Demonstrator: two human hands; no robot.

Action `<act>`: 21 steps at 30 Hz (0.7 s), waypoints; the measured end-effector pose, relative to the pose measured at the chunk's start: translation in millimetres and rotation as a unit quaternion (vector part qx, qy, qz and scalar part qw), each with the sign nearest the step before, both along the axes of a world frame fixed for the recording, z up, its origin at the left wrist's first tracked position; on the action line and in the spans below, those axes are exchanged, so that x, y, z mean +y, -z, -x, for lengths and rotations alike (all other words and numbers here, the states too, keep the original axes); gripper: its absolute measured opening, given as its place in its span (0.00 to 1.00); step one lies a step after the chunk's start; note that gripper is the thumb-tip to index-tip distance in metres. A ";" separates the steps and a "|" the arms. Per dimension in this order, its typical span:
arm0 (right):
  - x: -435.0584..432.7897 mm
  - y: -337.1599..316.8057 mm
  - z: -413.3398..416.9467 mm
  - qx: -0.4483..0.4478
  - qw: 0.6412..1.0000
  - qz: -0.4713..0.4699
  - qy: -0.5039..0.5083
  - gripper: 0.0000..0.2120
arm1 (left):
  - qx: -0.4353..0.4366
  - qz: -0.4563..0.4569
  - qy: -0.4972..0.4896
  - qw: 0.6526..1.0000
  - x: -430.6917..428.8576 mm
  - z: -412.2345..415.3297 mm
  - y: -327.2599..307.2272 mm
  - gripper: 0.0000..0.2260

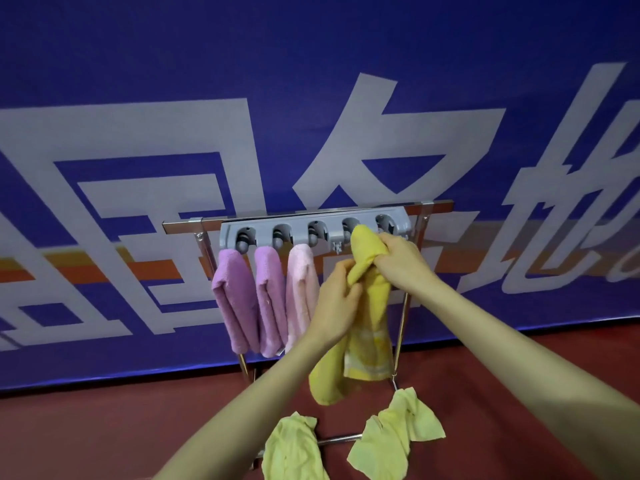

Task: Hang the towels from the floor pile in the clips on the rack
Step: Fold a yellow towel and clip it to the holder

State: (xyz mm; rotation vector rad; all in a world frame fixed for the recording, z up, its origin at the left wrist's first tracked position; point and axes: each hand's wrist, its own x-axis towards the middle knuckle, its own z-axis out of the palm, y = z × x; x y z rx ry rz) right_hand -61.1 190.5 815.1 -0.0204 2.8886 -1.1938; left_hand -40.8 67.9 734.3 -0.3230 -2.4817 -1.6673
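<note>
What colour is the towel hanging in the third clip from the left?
Pale pink towel, seen in the head view.

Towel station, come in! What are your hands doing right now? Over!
Both hands gripping the bright yellow terry towel: right hand up by the grey plastic clip rail, left hand lower. Three towels already hung. Two pale yellow cloths on floor. Nothing blocking.

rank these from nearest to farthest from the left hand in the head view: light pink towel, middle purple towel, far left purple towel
From the left hand, all three hang on its left side:
1. light pink towel, right beside the hand, in the third clip.
2. middle purple towel, one clip further left.
3. far left purple towel, in the first clip at the rack's left end.
</note>
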 end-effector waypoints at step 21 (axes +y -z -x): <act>1.6 75.3 44.8 0.035 0.990 -0.131 -0.041 0.28 | -0.086 -0.121 -0.165 0.975 11.1 61.7 18.1 0.15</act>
